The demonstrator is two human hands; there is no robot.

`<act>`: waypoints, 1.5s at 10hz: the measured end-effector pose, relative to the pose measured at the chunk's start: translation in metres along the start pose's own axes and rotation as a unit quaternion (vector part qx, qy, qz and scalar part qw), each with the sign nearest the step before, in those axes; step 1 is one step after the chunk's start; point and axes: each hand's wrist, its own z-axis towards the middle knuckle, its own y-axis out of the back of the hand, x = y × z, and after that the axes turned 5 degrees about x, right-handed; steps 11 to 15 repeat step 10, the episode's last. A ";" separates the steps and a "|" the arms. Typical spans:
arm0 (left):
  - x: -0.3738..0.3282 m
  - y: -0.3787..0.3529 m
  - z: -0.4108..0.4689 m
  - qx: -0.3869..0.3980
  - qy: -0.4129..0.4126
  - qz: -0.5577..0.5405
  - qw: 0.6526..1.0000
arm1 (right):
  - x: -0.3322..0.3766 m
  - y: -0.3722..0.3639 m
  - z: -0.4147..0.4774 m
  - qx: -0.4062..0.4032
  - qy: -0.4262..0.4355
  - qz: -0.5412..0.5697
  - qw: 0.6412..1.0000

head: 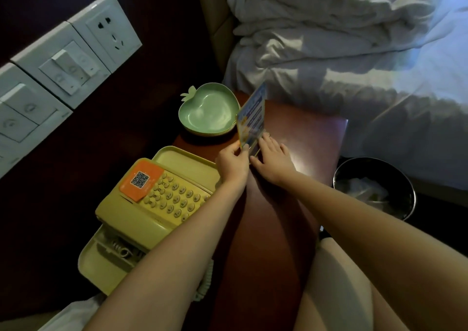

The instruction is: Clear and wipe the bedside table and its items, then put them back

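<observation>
A blue and yellow sign card in a clear stand (252, 118) stands upright near the middle of the reddish-brown bedside table (304, 138). My left hand (233, 162) pinches the card's lower left edge. My right hand (272, 162) lies with straight fingers against the stand's base on the right. A stack of green apple-shaped dishes (209, 110) sits at the table's back. A yellow telephone (152, 204) with an orange QR sticker occupies the left side; its handset is partly hidden under my left forearm.
White switch and socket plates (63, 59) line the dark wall at the left. A rumpled white duvet (342, 39) covers the bed behind the table. A round bin with a liner (374, 186) stands on the floor at the right.
</observation>
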 end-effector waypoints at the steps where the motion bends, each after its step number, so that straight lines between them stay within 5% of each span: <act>1: 0.000 0.005 0.009 0.023 -0.028 0.042 0.998 | 0.000 -0.006 0.009 -0.024 -0.007 0.012 1.000; 3: 0.011 0.024 0.046 0.138 -0.066 0.129 0.980 | -0.004 0.002 0.024 0.016 -0.001 0.009 1.000; 8: 0.015 0.027 0.051 0.132 -0.053 0.063 0.988 | 0.003 0.009 0.038 0.061 -0.021 0.015 0.998; 10: 0.007 0.024 0.041 0.129 -0.055 0.097 0.985 | -0.005 -0.011 0.015 -0.076 0.028 0.018 0.997; 15: 0.007 0.024 0.041 0.129 -0.055 0.097 0.985 | -0.005 -0.011 0.015 -0.076 0.028 0.018 0.997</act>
